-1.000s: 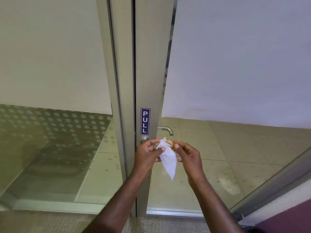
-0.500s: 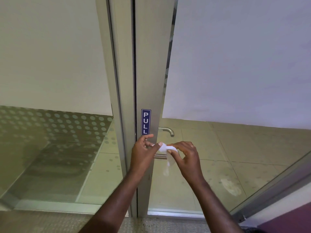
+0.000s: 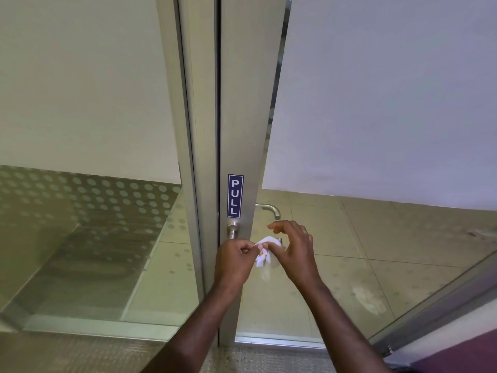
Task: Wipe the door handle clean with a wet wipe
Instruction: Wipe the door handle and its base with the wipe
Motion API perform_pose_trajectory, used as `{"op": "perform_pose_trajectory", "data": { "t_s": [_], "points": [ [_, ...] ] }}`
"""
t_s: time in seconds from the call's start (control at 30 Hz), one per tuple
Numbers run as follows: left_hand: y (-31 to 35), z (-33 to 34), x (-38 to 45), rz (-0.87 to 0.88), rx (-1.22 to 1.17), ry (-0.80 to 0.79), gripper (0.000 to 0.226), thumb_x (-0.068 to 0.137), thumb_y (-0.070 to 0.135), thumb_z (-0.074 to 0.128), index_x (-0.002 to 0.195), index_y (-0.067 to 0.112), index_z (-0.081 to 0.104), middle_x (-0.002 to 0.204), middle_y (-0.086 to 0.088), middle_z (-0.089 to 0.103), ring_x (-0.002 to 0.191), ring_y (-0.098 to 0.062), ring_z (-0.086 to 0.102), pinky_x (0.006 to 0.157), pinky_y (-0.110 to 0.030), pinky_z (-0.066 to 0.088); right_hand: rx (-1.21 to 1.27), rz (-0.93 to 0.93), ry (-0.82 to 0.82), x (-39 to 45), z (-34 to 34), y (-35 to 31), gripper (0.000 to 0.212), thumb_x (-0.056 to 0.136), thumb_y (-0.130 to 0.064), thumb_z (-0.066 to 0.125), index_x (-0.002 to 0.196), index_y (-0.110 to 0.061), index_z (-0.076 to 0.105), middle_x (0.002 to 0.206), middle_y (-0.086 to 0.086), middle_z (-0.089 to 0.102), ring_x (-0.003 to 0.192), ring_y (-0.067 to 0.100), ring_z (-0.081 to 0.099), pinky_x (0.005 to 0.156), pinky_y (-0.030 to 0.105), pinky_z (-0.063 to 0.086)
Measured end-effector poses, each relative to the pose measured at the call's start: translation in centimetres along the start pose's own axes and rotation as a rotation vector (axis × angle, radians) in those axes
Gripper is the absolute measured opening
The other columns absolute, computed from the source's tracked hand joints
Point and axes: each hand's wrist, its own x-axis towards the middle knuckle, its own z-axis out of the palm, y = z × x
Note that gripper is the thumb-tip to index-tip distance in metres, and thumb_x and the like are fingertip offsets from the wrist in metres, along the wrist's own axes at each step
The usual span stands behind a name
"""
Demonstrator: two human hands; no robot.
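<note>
Wet wipe (image 3: 265,251), white and crumpled, is sitting bunched between both hands, draped over the near door handle (image 3: 233,230) on the aluminium door stile (image 3: 242,103). Only the handle's round base is showing; the lever itself is hiding under wipe and fingers. Left hand (image 3: 234,261) is curling closed, thumb and forefinger pinching the wipe's left edge. Right hand (image 3: 294,251) is arching over the wipe from the right, lower fingers touching it, forefinger and thumb spreading loose above. A tail of wipe is hanging below the hands. Blue PULL sign (image 3: 235,195) is sitting just above the handle base. Second lever (image 3: 269,210) is showing through the glass, above the right hand.
</note>
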Motion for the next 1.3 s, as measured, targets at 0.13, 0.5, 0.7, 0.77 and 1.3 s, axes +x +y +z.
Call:
{"op": "perform_pose_trajectory", "data": {
  "t_s": [0.13, 0.5, 0.7, 0.77, 1.3],
  "points": [
    [-1.1, 1.1, -0.7, -0.135, -0.084, 0.117, 0.024, 0.085, 0.029, 0.081, 0.063, 0.018, 0.078, 0.049, 0.016, 0.068, 0.048, 0.006, 0.061, 0.045, -0.008, 0.036, -0.435, -0.203, 0.156, -1.5, 0.5, 0.0, 0.021, 0.082, -0.033, 0.078, 0.100, -0.028, 0.068, 0.101, -0.004, 0.063, 0.092, 0.021, 0.058, 0.082, 0.037, 0.037],
    [-3.8, 1.6, -1.2, -0.166, -0.177, 0.176, 0.035, 0.082, 0.033, 0.084, 0.053, 0.020, 0.072, 0.048, 0.010, 0.068, 0.044, -0.002, 0.054, 0.053, -0.025, 0.041, -0.582, -0.182, 0.002, -3.0, 3.1, -0.8, 0.025, 0.079, -0.028, 0.084, 0.102, -0.023, 0.078, 0.099, -0.007, 0.078, 0.108, 0.023, 0.069, 0.106, 0.042, 0.032],
    [-5.1, 1.1, -1.5, -0.132, -0.171, 0.156, 0.017, 0.084, 0.023, 0.082, 0.070, 0.014, 0.081, 0.061, 0.006, 0.075, 0.057, -0.001, 0.068, 0.058, -0.016, 0.048, -0.622, -0.158, -0.115, -1.7, 3.4, -1.3, 0.010, 0.087, -0.037, 0.073, 0.097, -0.035, 0.073, 0.083, -0.009, 0.071, 0.101, 0.016, 0.065, 0.117, 0.040, 0.021],
    [-5.9, 0.7, -1.4, -0.147, -0.183, 0.157, 0.019, 0.083, 0.020, 0.083, 0.065, 0.016, 0.079, 0.059, 0.007, 0.074, 0.055, 0.003, 0.065, 0.053, -0.008, 0.043, -0.653, -0.166, -0.147, -1.4, 3.5, -1.8, 0.003, 0.086, -0.033, 0.072, 0.087, -0.036, 0.071, 0.074, -0.008, 0.068, 0.093, 0.017, 0.065, 0.117, 0.039, 0.019],
    [-8.9, -2.8, 1.6, -0.118, -0.127, 0.291, 0.021, 0.095, 0.024, 0.070, 0.081, 0.012, 0.080, 0.058, 0.015, 0.064, 0.053, 0.011, 0.059, 0.048, -0.003, 0.036, -0.739, 0.121, -0.190, 0.4, 8.8, -7.4, 0.014, 0.090, -0.021, 0.060, 0.082, -0.023, 0.072, 0.077, 0.003, 0.073, 0.085, 0.024, 0.067, 0.117, 0.046, 0.021]
  ]
}}
